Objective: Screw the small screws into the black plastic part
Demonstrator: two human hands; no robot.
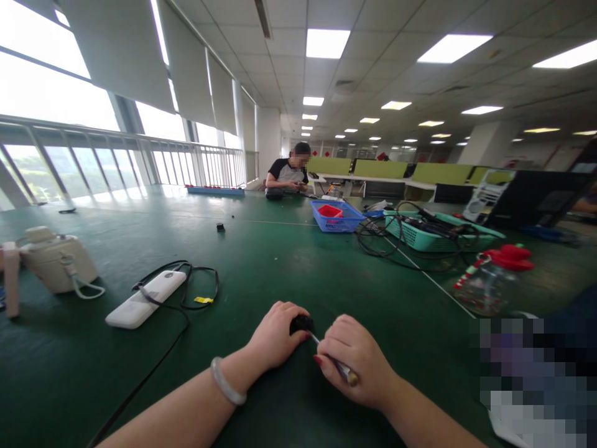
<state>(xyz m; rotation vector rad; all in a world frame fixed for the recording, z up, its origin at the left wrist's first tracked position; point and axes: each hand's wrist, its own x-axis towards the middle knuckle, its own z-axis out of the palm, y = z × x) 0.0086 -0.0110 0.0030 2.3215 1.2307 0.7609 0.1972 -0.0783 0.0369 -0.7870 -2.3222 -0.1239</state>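
Observation:
My left hand (280,336) is closed around a small black part (302,323) on the green tabletop, and its fingers cover much of it. A pale bangle (227,381) circles that wrist. In my right hand (352,354) is a thin screwdriver (342,368) with a yellowish handle end. Its metal shaft points up and left, and the tip meets or nearly meets the black part; the exact contact is too small to tell. What kind of part the black piece is cannot be made out.
Left of my hands lies a white power bank (147,300) with a black cable. A beige bottle (58,261) stands beyond it. Blue (338,223) and teal (413,239) baskets, loose cables and a red-capped jar (494,280) are on the right. A person (286,174) sits across the table.

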